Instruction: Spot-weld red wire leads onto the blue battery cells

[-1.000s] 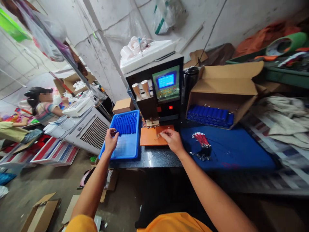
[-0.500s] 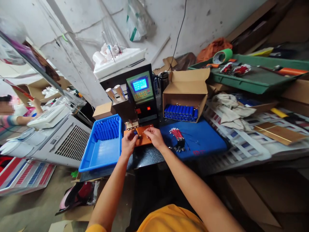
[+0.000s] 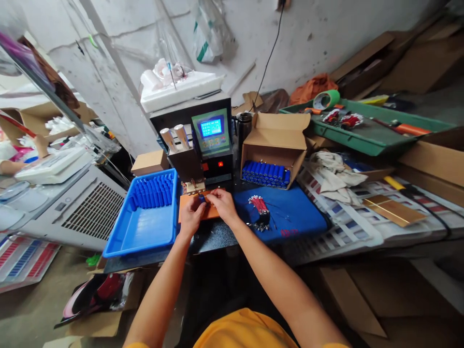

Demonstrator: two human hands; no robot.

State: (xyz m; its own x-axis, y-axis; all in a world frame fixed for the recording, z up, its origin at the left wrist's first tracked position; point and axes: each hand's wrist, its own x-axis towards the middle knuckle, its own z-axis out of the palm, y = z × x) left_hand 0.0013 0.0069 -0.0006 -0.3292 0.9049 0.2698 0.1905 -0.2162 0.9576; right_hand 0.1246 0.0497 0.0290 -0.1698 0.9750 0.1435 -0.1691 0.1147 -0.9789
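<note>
My left hand [image 3: 192, 216] is closed around a blue battery cell [image 3: 202, 197], of which only a small part shows between the fingers. Close by on the right, my right hand [image 3: 223, 205] has thumb and fingers pinched together at the cell; what they hold is too small to make out. Both hands are over an orange plate [image 3: 185, 202], right in front of the electrodes [image 3: 195, 185] of a black spot welder [image 3: 213, 169] with a lit blue screen. Red and black wire leads [image 3: 259, 205] lie bundled on a blue mat [image 3: 297, 208] to the right.
A blue tray [image 3: 145, 232] at the left holds rows of blue cells [image 3: 152, 190]. More cells fill an open cardboard box [image 3: 277, 130] behind the mat. Farther right are a green tray [image 3: 373, 137] and a crumpled cloth [image 3: 337, 176]. Another person's hand [image 3: 40, 145] shows at far left.
My right hand has come in closer to my left hand, and its fingertips now meet at the cell. The whole view has shifted slightly.
</note>
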